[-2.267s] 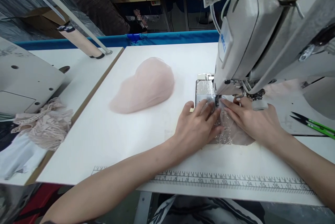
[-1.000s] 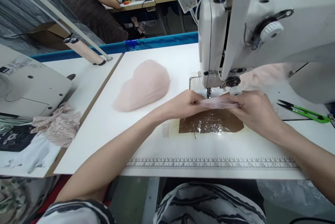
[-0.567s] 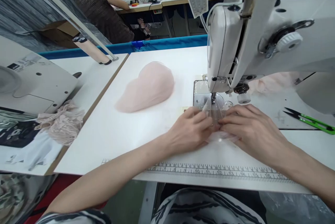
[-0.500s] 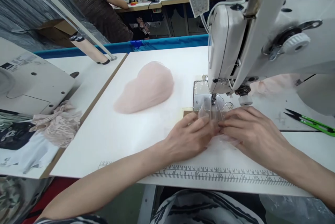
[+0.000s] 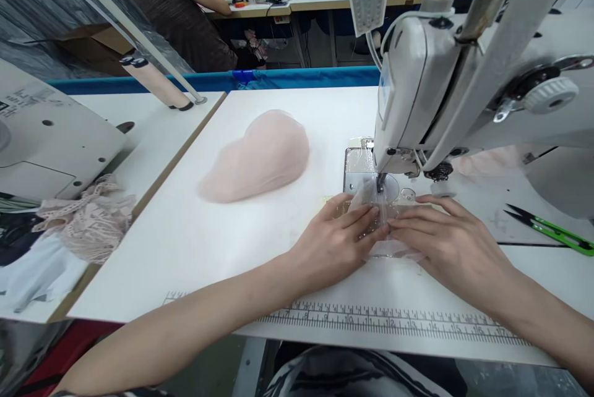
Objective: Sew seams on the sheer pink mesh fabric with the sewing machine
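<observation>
A small piece of sheer pale fabric [image 5: 381,247] lies under the presser foot [image 5: 380,182] of the white sewing machine [image 5: 406,88]. To the left of the needle, my left hand [image 5: 338,237] rests on it, fingers stretched out and spread. My right hand [image 5: 448,239] lies over the fabric's right side, its fingers extended and flat with the tips close to the left fingertips. Neither thumb shows clearly. Further left on the white table [image 5: 232,248] is a loose heap of sheer pink fabric [image 5: 266,156], touched by neither hand.
Green thread snips [image 5: 552,228] lie to the right of my right hand. A printed ruler [image 5: 394,321] runs along the table's front edge. Crumpled lace [image 5: 95,221] lies by another machine at left. Across the blue rail [image 5: 301,77], a person [image 5: 179,20] sits near another machine.
My fingers have gone from pinching the bunched fabric to lying flatter and more spread on it. The fabric looks smoother in front of the foot. The view has shifted slightly.
</observation>
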### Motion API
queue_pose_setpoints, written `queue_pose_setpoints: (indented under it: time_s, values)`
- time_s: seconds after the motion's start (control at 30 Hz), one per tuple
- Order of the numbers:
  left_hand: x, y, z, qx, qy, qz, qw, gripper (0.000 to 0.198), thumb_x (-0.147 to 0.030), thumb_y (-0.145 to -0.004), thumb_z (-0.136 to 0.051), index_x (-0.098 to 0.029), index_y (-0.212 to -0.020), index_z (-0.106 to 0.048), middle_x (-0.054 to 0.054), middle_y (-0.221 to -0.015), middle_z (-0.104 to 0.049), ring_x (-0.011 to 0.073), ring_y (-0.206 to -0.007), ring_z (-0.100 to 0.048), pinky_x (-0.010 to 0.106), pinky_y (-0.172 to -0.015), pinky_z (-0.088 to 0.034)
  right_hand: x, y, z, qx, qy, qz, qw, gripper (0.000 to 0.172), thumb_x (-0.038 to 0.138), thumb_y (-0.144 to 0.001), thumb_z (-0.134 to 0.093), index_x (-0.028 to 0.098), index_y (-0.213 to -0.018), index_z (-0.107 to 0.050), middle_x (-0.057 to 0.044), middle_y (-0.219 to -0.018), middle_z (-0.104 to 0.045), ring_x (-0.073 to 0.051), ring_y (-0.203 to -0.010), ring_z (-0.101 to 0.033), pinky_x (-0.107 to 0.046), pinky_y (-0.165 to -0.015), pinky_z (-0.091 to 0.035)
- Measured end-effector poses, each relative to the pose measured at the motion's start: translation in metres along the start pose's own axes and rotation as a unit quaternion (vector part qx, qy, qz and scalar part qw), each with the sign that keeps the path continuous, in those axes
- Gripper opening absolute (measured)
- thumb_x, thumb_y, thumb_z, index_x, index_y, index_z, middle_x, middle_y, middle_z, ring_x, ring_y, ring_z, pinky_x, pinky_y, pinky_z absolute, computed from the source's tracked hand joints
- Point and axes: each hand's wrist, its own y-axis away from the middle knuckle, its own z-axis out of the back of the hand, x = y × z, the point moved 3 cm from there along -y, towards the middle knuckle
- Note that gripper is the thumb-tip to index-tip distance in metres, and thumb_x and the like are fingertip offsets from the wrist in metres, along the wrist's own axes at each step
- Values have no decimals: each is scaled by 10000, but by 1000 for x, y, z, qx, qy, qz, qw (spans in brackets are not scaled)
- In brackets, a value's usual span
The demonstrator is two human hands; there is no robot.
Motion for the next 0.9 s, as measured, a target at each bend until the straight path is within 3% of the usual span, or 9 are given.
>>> queue_pose_setpoints:
  time_s: [0.3, 0.57, 0.67, 0.73, 0.83, 0.9]
  values:
    - [17, -11, -7, 6, 22, 37, 999, 332, -177, -928, -455, -182, -1233, -584, 104, -1264, -609, 214, -1197, -554, 496, -1111, -223, -16, -4, -11, -8, 36, -27, 999, 267, 80, -853, -499, 214, -930, -718, -32, -993, -736, -200, -912, -672, -394, -895, -439]
    - [31, -18, -15, 9, -11, 55, 998, 343, -185, -941, -429, -208, -1262, -548, 82, -1285, -595, 205, -1199, -531, 513, -1102, -196, -28, -10, -22, -9, 69, -39, 997, 233, 114, -880, -503, 202, -977, -696, -13, -1021, -730, -188, -875, -675, -332, -780, -442]
    - [26, -17, -11, -26, -34, 71, 997, 302, -176, -929, -459, -215, -1199, -588, 65, -1263, -609, 227, -1147, -537, 471, -1012, -305, -24, -9, -19, -38, 85, -21, 995, 210, 147, -892, -507, 198, -971, -694, -16, -1034, -727, -187, -885, -673, -340, -793, -436]
    - [20, -15, -5, -45, -35, 79, 995, 245, -172, -926, -477, -217, -1114, -627, 48, -1193, -648, 214, -1020, -580, 402, -872, -388, -18, -6, -15, -51, 77, 4, 996, 200, 157, -896, -510, 206, -939, -698, -8, -1031, -728, -184, -913, -668, -338, -796, -437]
    - [15, -16, 3, -9, 25, 96, 995, 220, -137, -932, -445, -192, -992, -649, 33, -1004, -698, 146, -748, -593, 304, -664, -405, -15, -2, -11, -49, 28, 11, 998, 213, 142, -901, -506, 220, -891, -704, -1, -978, -739, -168, -911, -669, -321, -792, -454]
    - [20, -20, 7, 32, 96, 130, 986, 233, -110, -925, -414, -162, -950, -640, 37, -921, -684, 126, -670, -567, 270, -607, -406, -18, -1, -10, -41, -23, -17, 999, 228, 164, -917, -492, 234, -916, -709, 1, -947, -742, -160, -861, -674, -316, -774, -474]
